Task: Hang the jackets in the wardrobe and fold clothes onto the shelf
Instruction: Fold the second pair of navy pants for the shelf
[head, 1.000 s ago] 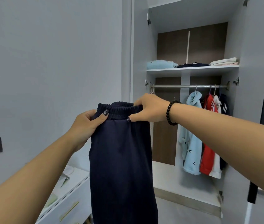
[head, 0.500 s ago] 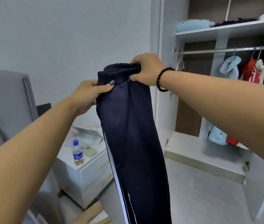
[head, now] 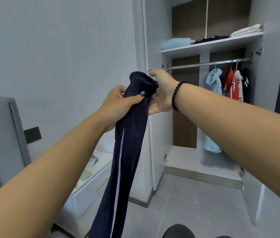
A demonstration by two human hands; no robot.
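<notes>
The left hand (head: 121,100) gripped the dark trousers (head: 127,152) just under the waistband, thumb pinching the cloth. The right hand (head: 159,93) lay open against the waistband, fingers almost straight, holding nothing firmly. The trousers hung in the air before the wardrobe (head: 154,100), legs falling toward the floor. With one grip only, the cloth could probably slip or fold crooked. The shelf (head: 211,46) already carried folded clothes (head: 175,42), so free place was small. Jackets (head: 228,83) hung on the rail (head: 209,63).
</notes>
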